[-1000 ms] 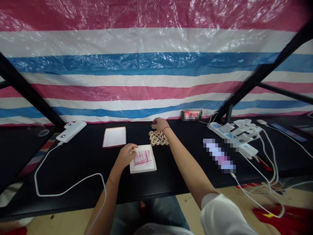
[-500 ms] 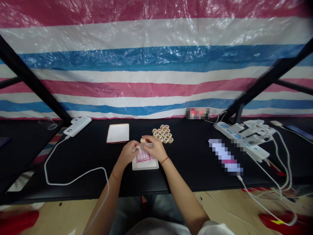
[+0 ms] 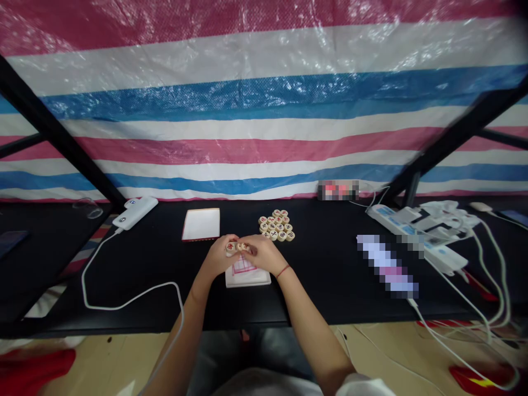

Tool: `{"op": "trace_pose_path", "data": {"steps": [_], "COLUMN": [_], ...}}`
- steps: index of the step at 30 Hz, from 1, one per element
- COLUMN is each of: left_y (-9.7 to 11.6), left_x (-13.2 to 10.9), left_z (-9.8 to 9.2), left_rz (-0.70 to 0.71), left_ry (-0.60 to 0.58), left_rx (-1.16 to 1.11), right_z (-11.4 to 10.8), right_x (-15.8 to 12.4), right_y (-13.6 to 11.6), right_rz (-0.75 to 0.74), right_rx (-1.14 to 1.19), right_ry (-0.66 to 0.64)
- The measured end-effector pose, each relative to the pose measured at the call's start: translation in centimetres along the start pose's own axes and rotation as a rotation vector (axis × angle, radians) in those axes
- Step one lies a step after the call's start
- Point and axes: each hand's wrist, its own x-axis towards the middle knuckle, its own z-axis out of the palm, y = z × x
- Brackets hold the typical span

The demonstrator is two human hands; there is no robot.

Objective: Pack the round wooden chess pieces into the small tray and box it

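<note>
Both hands meet over a white box (image 3: 248, 282) at the near middle of the black table. In that box lies a folded sheet with red grid lines (image 3: 244, 267). My left hand (image 3: 219, 255) is closed around a xiangqi piece (image 3: 231, 247) with a red character facing up. My right hand (image 3: 264, 254), a thin red cord at its wrist, pinches another xiangqi piece (image 3: 242, 247) right beside the first. Fingers partly cover both pieces. Just beyond the right hand, several round xiangqi pieces (image 3: 279, 226) with red or black characters are grouped on the table.
An open, white-lined box lid (image 3: 201, 224) lies back left. Farther left a white device (image 3: 135, 212) trails a white cable. To the right are a blurred-out object (image 3: 386, 266) and a power strip (image 3: 429, 247) with plugs and cables. A striped sheet (image 3: 256, 148) hangs behind.
My hands have come closer together, bringing the two held pieces side by side over the box. The whole view has shifted slightly; the grouped pieces look the same.
</note>
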Motion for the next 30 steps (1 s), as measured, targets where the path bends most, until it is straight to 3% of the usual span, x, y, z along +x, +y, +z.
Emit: {"op": "trace_pose_path", "data": {"steps": [4,10,17,22,27,30], "left_y": [-0.2,-0.4,-0.1,-0.2,-0.7,-0.4], "left_x": [-0.1,0.2,0.1,0.0,0.2,0.6], "left_z": [0.2,0.6,0.3,0.4,0.8,0.8], "left_rz": [0.027,0.078,0.02,-0.008,0.03,0.039], "left_ry": [0.011,0.006,0.029,0.021,0.022,0.017], "left_rx": [0.019,0.04,0.03,0.017,0.025,0.064], "right_z": [-0.4,-1.3,-0.2,0.7,0.4,-1.4], "right_x": [-0.3,-0.4,-0.3,-0.3,-0.3,0.0], "right_y": [0.2,0.4,0.4,0.5,-0.3,0.0], "right_rz": [0.066,0.052,0.05,0.003,0.007,0.132], "right_rx": [0.072,0.117,-0.007,-0.057,-0.007,0.003], "right_ry": [0.042,0.185,0.054,0.05,0.179,0.337]}}
